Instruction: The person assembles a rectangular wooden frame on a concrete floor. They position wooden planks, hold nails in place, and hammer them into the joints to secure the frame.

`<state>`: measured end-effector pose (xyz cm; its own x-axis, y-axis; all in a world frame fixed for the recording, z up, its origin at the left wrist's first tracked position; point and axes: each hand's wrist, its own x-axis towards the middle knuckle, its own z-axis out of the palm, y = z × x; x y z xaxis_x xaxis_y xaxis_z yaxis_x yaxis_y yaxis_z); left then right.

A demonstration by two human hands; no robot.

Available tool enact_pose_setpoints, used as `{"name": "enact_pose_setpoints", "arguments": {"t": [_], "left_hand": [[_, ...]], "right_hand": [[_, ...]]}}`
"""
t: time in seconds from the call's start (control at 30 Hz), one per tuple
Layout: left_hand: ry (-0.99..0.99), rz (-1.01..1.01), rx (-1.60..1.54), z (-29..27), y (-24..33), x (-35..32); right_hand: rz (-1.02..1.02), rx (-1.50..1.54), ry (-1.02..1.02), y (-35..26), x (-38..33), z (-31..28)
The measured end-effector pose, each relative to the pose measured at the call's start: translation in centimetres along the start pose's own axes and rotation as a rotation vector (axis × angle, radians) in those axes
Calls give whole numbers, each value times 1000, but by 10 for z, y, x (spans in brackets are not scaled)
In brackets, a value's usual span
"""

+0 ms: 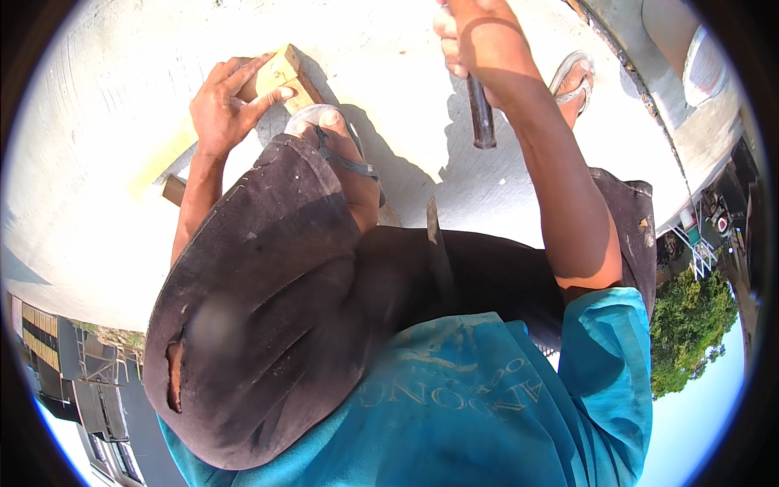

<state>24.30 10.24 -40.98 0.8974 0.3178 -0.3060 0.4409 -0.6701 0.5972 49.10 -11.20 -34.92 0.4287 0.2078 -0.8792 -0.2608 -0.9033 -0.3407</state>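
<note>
A yellowish block of wood (282, 71) is held at the far left on the pale floor (389, 57), by the left foot (347, 150). It is partly covered by the left hand (231, 105), whose thumb and fingers are parted around it. By the right hand (480, 45), a dark handle (482, 122) is gripped in curled fingers; its far end is out of sight. A narrow, pointed blade (439, 252) is seen nearer, its lower end lost against the dark trousers (276, 243).
</note>
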Motion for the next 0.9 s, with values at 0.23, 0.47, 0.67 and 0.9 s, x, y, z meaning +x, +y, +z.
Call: {"name": "enact_pose_setpoints", "arguments": {"t": [0.23, 0.47, 0.67, 0.9], "left_hand": [[-29, -17, 51, -2, 0, 6], [48, 73, 37, 1, -3, 6], [70, 58, 49, 5, -10, 0], [270, -40, 159, 4, 16, -13]], "right_hand": [[-142, -516, -348, 11, -38, 57], [-89, -47, 120, 11, -21, 54], [-276, -601, -311, 23, -16, 22], [-554, -1162, -287, 0, 34, -65]]}}
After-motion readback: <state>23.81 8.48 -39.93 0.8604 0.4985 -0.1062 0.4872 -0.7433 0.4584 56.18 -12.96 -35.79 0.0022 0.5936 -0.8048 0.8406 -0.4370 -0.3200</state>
